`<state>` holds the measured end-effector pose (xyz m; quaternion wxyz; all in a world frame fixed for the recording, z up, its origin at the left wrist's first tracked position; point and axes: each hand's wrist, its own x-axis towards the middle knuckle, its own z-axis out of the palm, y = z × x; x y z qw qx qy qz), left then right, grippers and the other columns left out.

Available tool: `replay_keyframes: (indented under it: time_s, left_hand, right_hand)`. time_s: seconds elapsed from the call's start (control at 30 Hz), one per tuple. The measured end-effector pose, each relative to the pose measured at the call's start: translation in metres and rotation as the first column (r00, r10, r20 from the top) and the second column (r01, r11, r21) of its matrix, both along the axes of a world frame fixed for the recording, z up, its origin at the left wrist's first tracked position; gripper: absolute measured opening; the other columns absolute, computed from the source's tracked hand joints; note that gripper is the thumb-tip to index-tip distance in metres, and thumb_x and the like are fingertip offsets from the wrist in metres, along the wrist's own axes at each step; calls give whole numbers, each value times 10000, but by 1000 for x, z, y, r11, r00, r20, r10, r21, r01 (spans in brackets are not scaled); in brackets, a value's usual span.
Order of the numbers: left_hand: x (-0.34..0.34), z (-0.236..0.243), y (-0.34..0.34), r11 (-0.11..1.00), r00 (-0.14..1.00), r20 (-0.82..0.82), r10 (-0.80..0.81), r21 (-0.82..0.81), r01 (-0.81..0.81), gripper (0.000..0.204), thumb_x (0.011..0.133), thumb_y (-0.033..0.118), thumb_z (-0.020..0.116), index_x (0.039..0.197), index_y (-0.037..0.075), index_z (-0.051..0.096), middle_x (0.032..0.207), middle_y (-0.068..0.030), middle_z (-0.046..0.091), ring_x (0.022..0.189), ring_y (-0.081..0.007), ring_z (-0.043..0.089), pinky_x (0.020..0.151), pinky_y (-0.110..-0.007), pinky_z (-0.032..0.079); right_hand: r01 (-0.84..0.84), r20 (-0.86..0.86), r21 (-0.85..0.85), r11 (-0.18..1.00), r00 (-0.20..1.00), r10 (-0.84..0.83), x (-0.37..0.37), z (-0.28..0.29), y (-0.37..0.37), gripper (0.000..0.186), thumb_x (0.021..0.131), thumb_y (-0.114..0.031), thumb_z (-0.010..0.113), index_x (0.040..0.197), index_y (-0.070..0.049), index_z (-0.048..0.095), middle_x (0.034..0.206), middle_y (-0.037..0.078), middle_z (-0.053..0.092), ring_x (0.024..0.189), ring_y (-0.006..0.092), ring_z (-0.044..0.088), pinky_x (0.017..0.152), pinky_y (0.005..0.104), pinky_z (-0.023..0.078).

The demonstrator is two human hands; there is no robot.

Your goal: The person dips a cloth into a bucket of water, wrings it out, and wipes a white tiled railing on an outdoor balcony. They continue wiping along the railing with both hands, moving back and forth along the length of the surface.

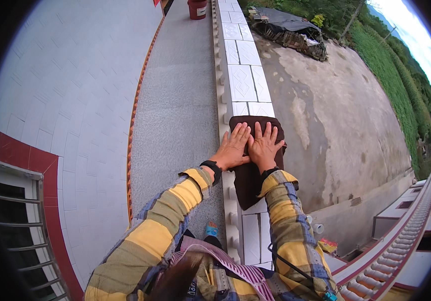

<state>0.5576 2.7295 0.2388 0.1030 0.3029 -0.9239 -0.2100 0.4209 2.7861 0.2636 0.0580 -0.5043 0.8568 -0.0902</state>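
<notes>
A dark brown cloth [248, 185] lies spread over the white tiled top of a balcony parapet [243, 83], draping a little past its edges. Flat on the cloth rests my left hand [232, 149], fingers stretched out and pointing away from me. Beside it my right hand [264, 149] also lies flat with its fingers apart. The two hands nearly meet at the thumbs. Neither one grips the cloth; both press on its upper side. Black bands circle both wrists, below yellow and blue checked sleeves. What lies under the palms is hidden.
Left of the parapet runs a grey speckled balcony floor [175, 100], with a red bucket [197, 9] at its far end. A white tiled wall [85, 75] and a barred window [20, 226] stand further left. Beyond the parapet, a concrete yard [336, 115] lies well below.
</notes>
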Motion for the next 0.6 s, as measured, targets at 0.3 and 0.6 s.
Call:
replay_keyframes:
  time_s: [0.3,0.6]
  left_hand:
    - [-59,-14,-229,999,989,-137,53,-2,-54,1072,789,522,741,1584,20,227,1663,-182,180,1554,-341,115,1221,-523,192]
    - [-123,-4,-467,993,980,-188,68,109,-48,1057,790,508,739,1585,38,225,1667,-161,170,1556,-333,107,1180,-600,231]
  right_hand:
    - [-20,5,-34,999,1000,21,-60,-4,-232,605,989,-512,450,1534,-253,406,1641,147,255,1519,419,176,1092,793,130]
    - [-14,-28,10,1000,1000,14,-123,0,-475,627,980,-532,460,1542,-263,383,1647,147,232,1515,430,178,1095,787,134]
